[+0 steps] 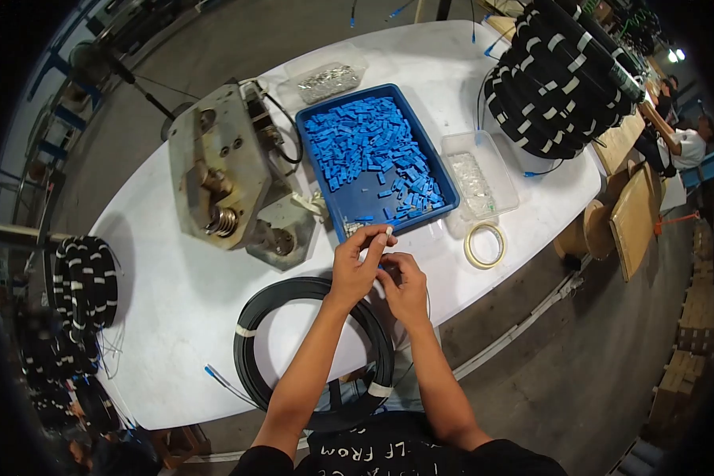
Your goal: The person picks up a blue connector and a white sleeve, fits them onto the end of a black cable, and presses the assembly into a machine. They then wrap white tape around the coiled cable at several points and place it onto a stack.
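Observation:
My left hand [355, 268] is closed in a pinch, and a small white piece [389, 231] shows at its fingertips. Just beside it, my right hand [405, 290] is also closed, with a bit of blue connector [381, 267] showing between the hands; a thin cable runs down past that hand. Below my forearms lies a coil of black cable [247, 357] bound with white tape, overhanging the table's near edge. One loose cable end carries a blue connector [209, 370]. Beyond my hands stands a blue tray [343, 208] holding many small blue connector parts [365, 143].
On the white table [166, 341] stand a metal press-like machine [222, 170], a clear box of small parts [476, 178], another clear container [329, 79] and a tape roll [485, 244]. Black cable coils [563, 87] are stacked far right, more [86, 285] left. A person [682, 143] sits beyond.

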A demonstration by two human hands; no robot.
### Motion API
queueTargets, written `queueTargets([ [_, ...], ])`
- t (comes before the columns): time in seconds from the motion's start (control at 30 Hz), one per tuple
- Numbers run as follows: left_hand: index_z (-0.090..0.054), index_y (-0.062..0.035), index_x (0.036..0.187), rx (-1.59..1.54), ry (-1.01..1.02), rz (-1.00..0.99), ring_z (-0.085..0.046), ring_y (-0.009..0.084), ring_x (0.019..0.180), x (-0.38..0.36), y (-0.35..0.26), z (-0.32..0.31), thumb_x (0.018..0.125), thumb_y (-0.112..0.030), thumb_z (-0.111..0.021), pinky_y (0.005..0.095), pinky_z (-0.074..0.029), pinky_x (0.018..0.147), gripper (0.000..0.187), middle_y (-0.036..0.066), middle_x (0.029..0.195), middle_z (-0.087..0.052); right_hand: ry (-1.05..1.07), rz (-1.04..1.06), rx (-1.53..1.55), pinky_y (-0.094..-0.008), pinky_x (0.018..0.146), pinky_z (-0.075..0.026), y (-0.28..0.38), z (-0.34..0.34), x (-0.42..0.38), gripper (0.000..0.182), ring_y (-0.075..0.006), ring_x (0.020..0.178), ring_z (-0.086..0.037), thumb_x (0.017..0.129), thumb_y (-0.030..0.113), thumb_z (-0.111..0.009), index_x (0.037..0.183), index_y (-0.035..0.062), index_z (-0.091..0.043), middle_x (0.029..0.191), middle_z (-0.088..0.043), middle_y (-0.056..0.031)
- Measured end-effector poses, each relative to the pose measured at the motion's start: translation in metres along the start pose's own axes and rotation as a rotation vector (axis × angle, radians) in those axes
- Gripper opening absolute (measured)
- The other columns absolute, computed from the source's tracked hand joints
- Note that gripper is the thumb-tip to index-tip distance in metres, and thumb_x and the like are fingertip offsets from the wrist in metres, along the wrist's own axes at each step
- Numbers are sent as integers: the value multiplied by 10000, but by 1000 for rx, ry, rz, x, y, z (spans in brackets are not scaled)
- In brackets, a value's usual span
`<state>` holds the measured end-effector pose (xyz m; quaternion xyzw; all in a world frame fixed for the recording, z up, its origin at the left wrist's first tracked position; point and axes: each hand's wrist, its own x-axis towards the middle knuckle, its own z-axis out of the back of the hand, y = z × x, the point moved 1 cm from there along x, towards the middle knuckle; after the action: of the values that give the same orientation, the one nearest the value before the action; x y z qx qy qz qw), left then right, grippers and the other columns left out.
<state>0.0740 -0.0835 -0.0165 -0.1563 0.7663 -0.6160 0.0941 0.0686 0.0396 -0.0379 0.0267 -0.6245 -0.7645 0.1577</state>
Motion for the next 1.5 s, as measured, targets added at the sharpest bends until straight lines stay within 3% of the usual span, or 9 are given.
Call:
queueTargets([
  [0.23,-610,38,1219,165,79,-35,-638,169,944,-7,-1,6,944,-55,-608,308,-500,887,290,106,1034,-678,-89,-236,224,-275,664,-505,-18,-12,4,229,-154,733,-630,848,109,-743,967,-32,-607,862,-646,-107],
  [0.37,-678,44,1105,314,168,-37,-640,177,946,-2,-12,2,937,-27,-610,308,-501,889,195,134,1044,-665,-115,-247,287,-267,687,-505,-17,-8,4,230,-152,765,-630,841,101,-745,982,-24,-614,877,-645,-108],
  [0.43,-679,49,1092,272,126,11,-642,180,940,-4,-9,4,937,-19,-607,304,-503,882,184,135,1035,-665,-82,-21,189,-269,732,-504,-15,-4,10,205,-161,829,-629,832,46,-728,998,-16,-625,895,-648,-105],
  [0.53,-674,65,1066,218,66,15,-647,185,932,-4,1,11,937,-1,-599,294,-512,866,164,140,1023,-663,-4,93,55,-277,774,-502,-6,2,17,209,-181,885,-625,815,-15,-707,1011,-15,-633,930,-645,-110],
  [0.6,-662,75,1072,212,48,30,-649,190,949,-5,3,13,924,21,-608,305,-515,876,166,146,1035,-666,-13,63,90,-285,788,-503,-12,-1,13,207,-200,888,-628,815,-53,-683,1014,-17,-638,968,-639,-123],
  [0.63,-651,71,1097,223,101,-95,-651,200,951,-4,4,13,906,41,-623,315,-516,881,196,164,1073,-667,-59,-10,177,-284,790,-504,-12,-2,12,200,-196,890,-627,819,-53,-684,1011,-19,-637,979,-635,-129],
  [0.8,-645,54,1147,237,116,-4,-649,227,1041,-2,-4,2,868,53,-665,333,-512,906,280,177,1145,-664,-171,-136,549,-273,804,-509,-22,-5,2,180,-170,895,-612,872,-53,-662,1009,-24,-549,995,-599,-114],
  [1.1,-677,36,1131,356,117,-6,-682,190,936,0,-2,1,888,-22,-674,302,-519,853,249,136,1034,-719,-121,-144,433,-277,844,-499,-17,-4,8,196,-162,943,-604,867,-64,-660,992,2,-524,1034,-617,-120],
  [1.5,-616,69,1175,53,-102,37,-652,168,952,-5,4,8,966,-34,-582,288,-511,887,235,130,1033,-688,-28,-75,224,-299,801,-530,-10,-3,15,151,-210,903,-667,855,-49,-644,994,-23,-591,1004,-666,-145],
])
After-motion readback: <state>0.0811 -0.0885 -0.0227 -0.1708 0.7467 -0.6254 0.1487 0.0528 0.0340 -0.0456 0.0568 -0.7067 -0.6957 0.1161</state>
